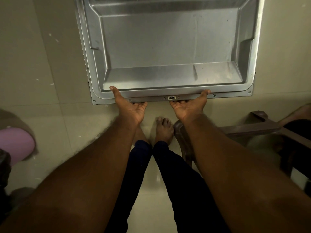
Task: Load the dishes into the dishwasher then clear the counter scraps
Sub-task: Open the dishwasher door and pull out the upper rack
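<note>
The dishwasher door [168,47] lies folded down flat below me, its steel inner panel facing up. My left hand [130,106] grips the door's near edge left of the latch [172,97], thumb on top and fingers curled underneath. My right hand [190,105] grips the same edge right of the latch in the same way. No dishes show in this view, and the racks are out of frame beyond the top.
My bare feet [164,129] stand on the beige tiled floor [42,81] just before the door. A dark wooden furniture piece [262,128] is at the right. A pink rounded object [15,143] sits at the left edge.
</note>
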